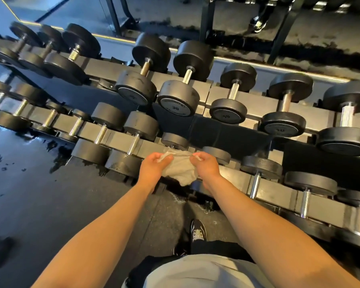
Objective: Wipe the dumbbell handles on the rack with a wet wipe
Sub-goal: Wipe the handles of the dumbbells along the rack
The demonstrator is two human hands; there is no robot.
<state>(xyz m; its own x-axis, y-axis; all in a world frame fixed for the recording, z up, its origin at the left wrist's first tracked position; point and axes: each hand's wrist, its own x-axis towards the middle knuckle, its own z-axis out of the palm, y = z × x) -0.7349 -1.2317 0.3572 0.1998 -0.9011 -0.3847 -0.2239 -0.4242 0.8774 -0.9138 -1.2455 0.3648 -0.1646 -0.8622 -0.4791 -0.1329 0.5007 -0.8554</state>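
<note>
Gym rack (pixel 245 104), dumbbell (pixel 178 98) (marked "30")

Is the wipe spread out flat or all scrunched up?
Scrunched up. The wipe hangs in crumpled folds, pinched between the left hand and right hand.

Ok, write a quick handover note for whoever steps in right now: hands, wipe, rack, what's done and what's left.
Left hand: pinches the left edge of the white wet wipe.
Right hand: pinches the right edge; the wipe hangs spread between both hands.
Position: wipe held over the lower tier of the dumbbell rack, in front of a small dumbbell, not on any handle.
Done: cannot tell from this view which handles have been wiped.
Left: lay the wipe on a handle, probably the nearest chrome handle just left of the hands, then work along both tiers.
</note>
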